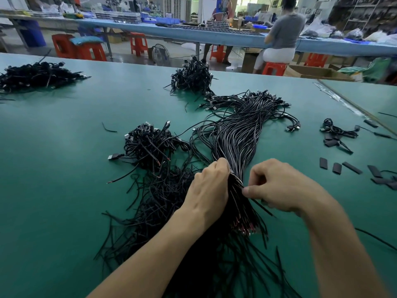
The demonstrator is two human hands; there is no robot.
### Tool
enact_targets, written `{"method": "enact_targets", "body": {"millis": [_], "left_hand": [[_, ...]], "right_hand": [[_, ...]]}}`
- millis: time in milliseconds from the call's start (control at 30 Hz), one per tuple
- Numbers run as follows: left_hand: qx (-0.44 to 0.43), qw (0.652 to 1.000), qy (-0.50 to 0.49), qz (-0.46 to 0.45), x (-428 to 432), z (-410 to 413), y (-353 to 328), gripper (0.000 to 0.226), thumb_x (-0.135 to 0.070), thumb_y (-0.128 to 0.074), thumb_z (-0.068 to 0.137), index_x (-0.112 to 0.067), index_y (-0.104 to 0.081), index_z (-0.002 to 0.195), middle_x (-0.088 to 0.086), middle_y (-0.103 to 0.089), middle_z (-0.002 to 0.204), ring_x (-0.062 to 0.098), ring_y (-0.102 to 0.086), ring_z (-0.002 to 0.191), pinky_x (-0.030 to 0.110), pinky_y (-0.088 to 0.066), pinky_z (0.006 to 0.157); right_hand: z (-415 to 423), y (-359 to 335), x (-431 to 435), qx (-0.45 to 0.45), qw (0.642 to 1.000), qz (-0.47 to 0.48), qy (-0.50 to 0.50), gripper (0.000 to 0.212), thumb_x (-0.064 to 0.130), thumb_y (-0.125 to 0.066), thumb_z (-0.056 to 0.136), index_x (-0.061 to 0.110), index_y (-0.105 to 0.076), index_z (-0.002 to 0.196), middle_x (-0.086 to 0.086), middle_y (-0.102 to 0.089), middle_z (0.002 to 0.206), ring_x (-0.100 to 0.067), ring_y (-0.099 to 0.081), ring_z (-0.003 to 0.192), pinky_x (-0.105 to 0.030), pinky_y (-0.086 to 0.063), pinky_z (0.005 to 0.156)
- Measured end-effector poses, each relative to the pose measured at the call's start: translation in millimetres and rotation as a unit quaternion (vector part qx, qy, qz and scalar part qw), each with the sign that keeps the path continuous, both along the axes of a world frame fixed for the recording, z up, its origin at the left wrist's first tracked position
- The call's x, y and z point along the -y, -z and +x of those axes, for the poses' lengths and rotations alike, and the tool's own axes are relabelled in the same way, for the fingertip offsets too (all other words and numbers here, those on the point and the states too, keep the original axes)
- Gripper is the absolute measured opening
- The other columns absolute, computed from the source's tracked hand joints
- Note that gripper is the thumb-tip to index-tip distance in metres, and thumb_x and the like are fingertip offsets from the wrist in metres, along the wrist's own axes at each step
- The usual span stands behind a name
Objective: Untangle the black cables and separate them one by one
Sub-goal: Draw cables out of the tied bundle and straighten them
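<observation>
1. Nearest me, the stripped ends (242,230) of the cables fan out over the green bench (64,179), some showing red tips.
2. My left hand (209,186) has its grip clamped round the narrow neck of the bundle of black cables (234,143), fingers curled over the top.
3. My right hand (277,186) sits just beside it, thumb and forefinger pinched together on a single cable (261,206) at the bundle's right edge.
4. Left of my left wrist lies a loose tangle (159,203) of thin black cables, touching the bundle.
5. Past my hands the bundle runs away across the bench and spreads out, ending in USB plugs (268,100).
6. Just left of the bundle is a coiled heap (148,143), with plugs sticking out.
7. Well apart on the right lie flat black sleeve pieces (323,162) and a small coil (335,131).
8. Farther off are two more heaps: a middle heap (193,77) and a far-left heap (36,75).
9. Beyond the bench, a person (281,33) sits on a red stool (274,67) at a blue bench (171,31).
</observation>
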State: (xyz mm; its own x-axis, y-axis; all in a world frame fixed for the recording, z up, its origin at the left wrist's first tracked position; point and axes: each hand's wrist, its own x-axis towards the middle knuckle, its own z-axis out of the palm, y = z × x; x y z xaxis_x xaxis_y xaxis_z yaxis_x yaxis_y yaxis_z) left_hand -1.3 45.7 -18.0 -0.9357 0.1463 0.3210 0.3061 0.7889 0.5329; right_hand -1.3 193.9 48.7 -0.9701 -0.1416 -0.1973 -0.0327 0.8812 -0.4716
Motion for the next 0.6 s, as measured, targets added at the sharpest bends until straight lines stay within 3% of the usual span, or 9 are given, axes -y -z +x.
{"method": "enact_targets", "body": {"millis": [167, 233, 333, 400, 500, 600], "left_hand": [[0.009, 1.000, -0.004, 0.013, 2, -2, 4, 0.013, -0.009, -0.039, 0.101, -0.014, -0.049, 0.095, 0.003, -0.060, 0.088, 0.031, -0.058, 0.077, 0.043, -0.045, 0.071], [0.019, 0.999, -0.017, 0.030, 4, -4, 4, 0.017, -0.015, -0.037, 0.102, -0.015, -0.051, 0.092, -0.001, -0.058, 0.085, 0.025, -0.054, 0.075, 0.034, -0.037, 0.066], [0.029, 0.999, -0.009, 0.031, 4, -3, 3, 0.022, -0.022, -0.039, 0.101, -0.016, -0.055, 0.088, -0.004, -0.058, 0.088, 0.020, -0.054, 0.077, 0.025, -0.036, 0.061], [0.054, 0.998, -0.012, 0.042, 4, -5, 1, 0.017, -0.014, -0.048, 0.103, -0.015, -0.060, 0.092, -0.002, -0.061, 0.094, 0.020, -0.059, 0.083, 0.032, -0.048, 0.070], [0.049, 0.996, -0.040, 0.070, 6, -5, -11, 0.020, -0.008, -0.049, 0.102, -0.016, -0.066, 0.108, 0.001, -0.066, 0.110, 0.019, -0.064, 0.096, 0.037, -0.055, 0.084], [-0.031, 0.997, -0.018, 0.065, 8, 3, -35, 0.038, -0.003, -0.051, 0.092, -0.025, -0.060, 0.121, -0.007, -0.063, 0.122, 0.012, -0.058, 0.106, 0.030, -0.048, 0.087]], "right_hand": [[10, -14, -1, 0.104, 0.988, 0.010, -0.117, 0.022, 0.021, -0.072, 0.088, 0.016, -0.059, 0.071, 0.001, -0.063, 0.059, -0.016, -0.061, 0.052, -0.035, -0.055, 0.057], [16, -22, -3, 0.149, 0.976, -0.040, -0.153, 0.018, 0.021, -0.069, 0.090, 0.017, -0.063, 0.074, 0.001, -0.063, 0.058, -0.016, -0.057, 0.052, -0.029, -0.050, 0.047], [15, -27, -8, 0.025, 0.995, -0.054, -0.077, 0.018, 0.026, -0.064, 0.093, 0.019, -0.068, 0.076, 0.006, -0.060, 0.051, -0.007, -0.049, 0.043, -0.019, -0.037, 0.043], [11, -25, -10, -0.060, 0.997, -0.047, 0.028, 0.020, 0.030, -0.061, 0.095, 0.022, -0.066, 0.077, 0.007, -0.060, 0.063, -0.011, -0.054, 0.057, -0.024, -0.037, 0.049], [8, -19, -10, -0.088, 0.992, -0.011, 0.090, 0.021, 0.034, -0.059, 0.096, 0.029, -0.062, 0.076, -0.001, -0.060, 0.088, -0.013, -0.054, 0.070, -0.024, -0.034, 0.052], [7, -18, -10, -0.079, 0.995, -0.047, 0.042, 0.023, 0.037, -0.064, 0.092, 0.031, -0.065, 0.071, 0.005, -0.060, 0.070, -0.010, -0.051, 0.060, -0.025, -0.033, 0.050]]}}
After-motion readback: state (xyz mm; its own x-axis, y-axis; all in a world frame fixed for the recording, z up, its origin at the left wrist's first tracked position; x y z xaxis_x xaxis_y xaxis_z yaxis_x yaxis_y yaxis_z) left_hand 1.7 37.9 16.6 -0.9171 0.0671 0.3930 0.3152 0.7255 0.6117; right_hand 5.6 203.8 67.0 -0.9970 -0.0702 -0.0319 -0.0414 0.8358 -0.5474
